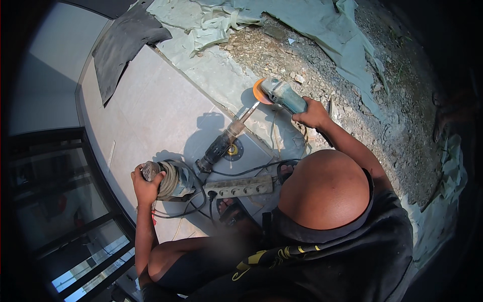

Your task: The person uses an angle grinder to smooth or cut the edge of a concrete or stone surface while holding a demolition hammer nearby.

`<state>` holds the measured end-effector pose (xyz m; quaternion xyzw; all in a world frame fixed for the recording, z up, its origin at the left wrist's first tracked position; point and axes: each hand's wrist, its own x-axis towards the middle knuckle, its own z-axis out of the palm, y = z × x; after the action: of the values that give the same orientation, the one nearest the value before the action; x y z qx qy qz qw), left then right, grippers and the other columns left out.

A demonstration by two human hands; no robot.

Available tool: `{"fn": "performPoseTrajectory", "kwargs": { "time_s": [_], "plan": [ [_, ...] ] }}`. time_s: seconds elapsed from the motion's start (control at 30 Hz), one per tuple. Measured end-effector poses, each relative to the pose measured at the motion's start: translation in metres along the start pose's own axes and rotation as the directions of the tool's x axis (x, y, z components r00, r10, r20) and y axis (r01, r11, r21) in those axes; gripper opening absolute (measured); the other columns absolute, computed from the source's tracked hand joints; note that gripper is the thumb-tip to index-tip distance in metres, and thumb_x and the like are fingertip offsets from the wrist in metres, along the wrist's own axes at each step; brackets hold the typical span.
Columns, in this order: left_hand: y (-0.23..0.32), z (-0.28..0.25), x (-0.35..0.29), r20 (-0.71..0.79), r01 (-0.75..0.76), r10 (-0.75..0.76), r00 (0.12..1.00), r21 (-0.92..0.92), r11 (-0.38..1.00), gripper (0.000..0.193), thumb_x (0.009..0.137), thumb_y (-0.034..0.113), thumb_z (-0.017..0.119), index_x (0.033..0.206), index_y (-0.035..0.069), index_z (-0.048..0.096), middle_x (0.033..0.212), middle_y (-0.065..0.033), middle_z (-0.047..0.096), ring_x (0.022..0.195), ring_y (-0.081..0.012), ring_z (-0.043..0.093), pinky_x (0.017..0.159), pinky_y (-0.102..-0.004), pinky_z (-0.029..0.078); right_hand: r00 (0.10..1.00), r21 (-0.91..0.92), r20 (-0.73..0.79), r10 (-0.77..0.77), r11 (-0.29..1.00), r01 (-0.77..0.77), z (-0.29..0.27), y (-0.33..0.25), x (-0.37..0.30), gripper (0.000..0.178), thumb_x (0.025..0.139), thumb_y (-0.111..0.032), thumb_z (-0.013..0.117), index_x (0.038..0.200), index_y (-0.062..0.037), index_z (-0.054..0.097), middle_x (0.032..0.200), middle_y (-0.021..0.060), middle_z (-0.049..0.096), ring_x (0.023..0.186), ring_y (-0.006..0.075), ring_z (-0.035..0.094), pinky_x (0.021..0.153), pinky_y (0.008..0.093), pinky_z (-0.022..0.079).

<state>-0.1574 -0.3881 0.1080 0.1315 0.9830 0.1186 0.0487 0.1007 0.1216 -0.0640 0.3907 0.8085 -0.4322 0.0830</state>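
My right hand [314, 115] is wrapped around the rear body of a green angle grinder [288, 97] with an orange disc [260, 92]. Close by the disc is the tip of a chisel bit [250, 111] in a dark, dusty demolition hammer [221, 143]; whether they touch I cannot tell. The hammer lies slanted over the tiles. On the left, my left hand [145, 187] grips a power tool [183, 183] with its grey cord [170, 177] coiled around it; its kind is mostly hidden. A dark round disc with a yellow centre [233, 150] lies beside the hammer.
A dusty power strip [241, 186] with a black plug and cables lies before my sandalled feet [229, 207]. My bare knee [324, 189] rises at centre right. Pale green sheeting [216, 75] and gravel [347, 100] border the tiles [151, 95]. A black-framed glass door [65, 186] stands left.
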Motion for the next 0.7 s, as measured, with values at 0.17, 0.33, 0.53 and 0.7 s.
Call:
{"fn": "performPoseTrajectory", "kwargs": {
  "time_s": [0.17, 0.33, 0.53, 0.7],
  "plan": [
    [0.002, 0.001, -0.001, -0.006, 0.0, 0.001, 1.0, 0.01, 1.0, 0.08, 0.069, 0.041, 0.09, 0.129, -0.001, 0.057, 0.119, -0.02, 0.055, 0.11, -0.0377, 0.061, 0.099, -0.0445, 0.048, 1.0, 0.01, 0.011, 0.001, 1.0, -0.001, 0.0, 0.001, 0.002, 0.081, 0.063, -0.037, 0.082, 0.132, 0.0012, 0.063, 0.104, 0.0226, 0.075, 0.095, 0.0312, 0.075, 0.088, 0.038, 0.057],
    [0.001, -0.002, -0.004, 0.004, -0.008, 0.008, 1.0, 0.02, 1.0, 0.082, 0.07, 0.042, 0.091, 0.13, -0.002, 0.055, 0.12, -0.0208, 0.055, 0.111, -0.0382, 0.061, 0.098, -0.0448, 0.049, 0.999, -0.01, 0.023, 0.024, 1.0, -0.024, -0.003, -0.003, 0.001, 0.08, 0.065, -0.043, 0.082, 0.131, -0.0012, 0.064, 0.113, 0.0235, 0.074, 0.106, 0.0359, 0.073, 0.095, 0.042, 0.055],
    [0.005, -0.005, -0.009, 0.02, -0.023, 0.023, 1.0, 0.032, 0.999, 0.084, 0.07, 0.043, 0.091, 0.13, -0.002, 0.053, 0.121, -0.0214, 0.055, 0.109, -0.0389, 0.062, 0.097, -0.0453, 0.049, 0.999, -0.014, 0.032, 0.006, 1.0, -0.006, -0.01, -0.012, -0.003, 0.076, 0.064, -0.042, 0.082, 0.127, -0.0027, 0.066, 0.111, 0.0227, 0.074, 0.105, 0.0359, 0.073, 0.094, 0.0428, 0.055],
    [0.002, -0.006, -0.012, 0.015, -0.054, 0.053, 0.998, 0.064, 0.996, 0.083, 0.07, 0.043, 0.091, 0.129, -0.002, 0.054, 0.12, -0.0212, 0.054, 0.108, -0.0391, 0.062, 0.097, -0.0455, 0.05, 0.999, -0.044, 0.045, -0.003, 0.999, 0.005, -0.01, -0.018, -0.003, 0.073, 0.064, -0.041, 0.081, 0.126, -0.0051, 0.067, 0.11, 0.0208, 0.075, 0.104, 0.0349, 0.073, 0.093, 0.0425, 0.056]
  ]
}}
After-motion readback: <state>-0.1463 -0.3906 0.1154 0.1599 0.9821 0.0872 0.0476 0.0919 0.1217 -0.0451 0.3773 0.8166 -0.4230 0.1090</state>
